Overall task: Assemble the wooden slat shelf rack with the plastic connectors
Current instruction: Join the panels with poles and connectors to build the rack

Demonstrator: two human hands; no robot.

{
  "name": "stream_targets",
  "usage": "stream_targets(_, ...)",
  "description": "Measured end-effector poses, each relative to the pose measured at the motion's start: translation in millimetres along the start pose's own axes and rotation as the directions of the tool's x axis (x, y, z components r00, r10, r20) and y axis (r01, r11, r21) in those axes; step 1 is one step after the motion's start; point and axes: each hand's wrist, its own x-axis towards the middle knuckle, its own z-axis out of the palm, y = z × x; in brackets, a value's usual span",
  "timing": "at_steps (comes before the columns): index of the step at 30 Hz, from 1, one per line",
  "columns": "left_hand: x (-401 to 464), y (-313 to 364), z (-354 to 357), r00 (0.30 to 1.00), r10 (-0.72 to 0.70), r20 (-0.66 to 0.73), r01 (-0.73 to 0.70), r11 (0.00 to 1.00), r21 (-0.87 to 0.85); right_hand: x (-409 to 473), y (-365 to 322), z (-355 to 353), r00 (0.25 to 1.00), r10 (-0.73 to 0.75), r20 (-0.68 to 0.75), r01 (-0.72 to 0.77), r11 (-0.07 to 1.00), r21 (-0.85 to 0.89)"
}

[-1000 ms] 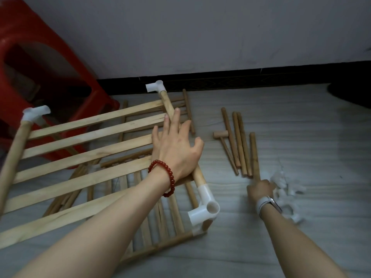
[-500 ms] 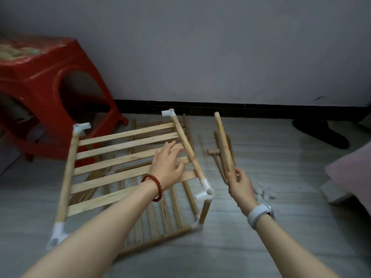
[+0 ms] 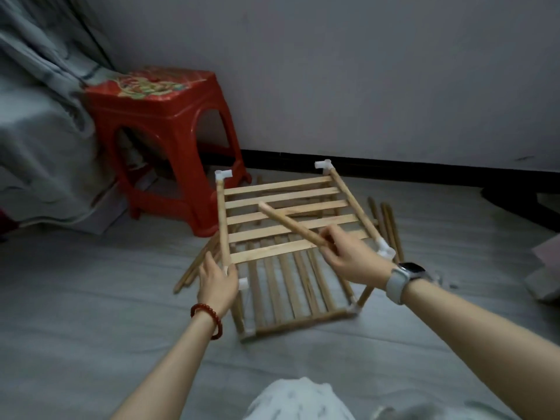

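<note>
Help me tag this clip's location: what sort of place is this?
Probably a room at home, worked on the floor: a red plastic stool by the wall, draped grey fabric like bedding or curtain.

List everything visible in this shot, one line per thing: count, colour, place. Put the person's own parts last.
slat rack: one, pale wood, partly built, on the floor mid-frame
connectors: several, white, at the rack's corners
loose rods: a few, pale wood, on the floor right of the rack
loose sticks: a few, pale wood, on the floor left of the rack
held rod: one, pale wood, slanting over the upper slats
stool: one, red, by the wall, left of the rack
cloth: one, grey, draped at far left
skirting: one, black, along the wall's foot
left hand: one, red bead bracelet, grips the rack's near left corner
right hand: one, watch on a pale strap, grips the held rod
</note>
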Motion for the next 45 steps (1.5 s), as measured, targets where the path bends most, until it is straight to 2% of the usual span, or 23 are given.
stream_targets(3,13.3,-19.7,5.8,0.993,-0.041,0.107,0.055,0.990,-0.130,-1.4,-8.7,21.3,0.987,-0.031,0.157,0.072,0.962,-0.263)
stream_targets(5,19.7,-20.8,9.9,0.994,-0.040,0.103,0.062,0.975,-0.213,1.3,-4.4,29.4,0.970,-0.083,0.228,0.176,0.886,-0.429)
stream_targets(9,26.1,-21.4,12.2,0.999,0.010,0.054,0.006,0.955,-0.296,8.4,11.1,42.4,0.956,-0.055,0.289,0.214,0.806,-0.552)
stream_targets(14,35.2,-32.8,4.9,0.995,0.054,0.079,-0.025,0.945,-0.327,13.3,9.9,67.6,0.949,-0.099,0.299,0.247,0.822,-0.513)
stream_targets(17,39.6,-35.0,8.1,0.995,0.045,0.084,-0.012,0.935,-0.355,17.0,5.6,77.3,0.958,-0.138,0.251,0.244,0.852,-0.462)
stream_targets(22,40.3,-37.2,8.3,0.994,0.019,0.106,0.026,0.913,-0.406,19.2,10.6,78.6,0.962,-0.221,0.162,0.273,0.827,-0.492)
stream_targets(25,38.5,-35.6,11.1,0.996,0.034,0.088,0.005,0.911,-0.412,20.5,10.5,82.3,0.939,-0.336,0.077,0.327,0.795,-0.511)
stream_targets(27,37.0,-34.9,12.0,0.996,0.058,0.074,-0.024,0.915,-0.402,22.3,9.8,86.3,0.931,-0.361,0.060,0.344,0.808,-0.479)
stream_targets(31,34.7,-36.3,8.4,0.990,0.110,0.091,-0.068,0.923,-0.378,31.5,3.5,87.8,0.923,-0.372,0.097,0.374,0.809,-0.453)
stream_targets(35,34.2,-34.8,6.5,0.987,0.128,0.097,-0.078,0.911,-0.406,46.5,-12.0,80.8,0.932,-0.244,0.270,0.329,0.882,-0.339)
stream_targets(40,39.7,-40.1,2.4,0.991,0.118,0.061,-0.090,0.931,-0.354,70.6,-26.9,78.1,0.874,-0.104,0.475,0.200,0.967,-0.156)
stream_targets(42,41.5,-43.8,2.6,0.989,0.137,0.058,-0.114,0.947,-0.301,71.5,-27.4,80.9,0.870,-0.087,0.485,0.177,0.974,-0.144)
stream_targets(45,41.8,-46.6,6.5,0.987,0.150,0.054,-0.140,0.977,-0.164,59.3,-23.0,82.6,0.901,-0.112,0.419,0.228,0.944,-0.240)
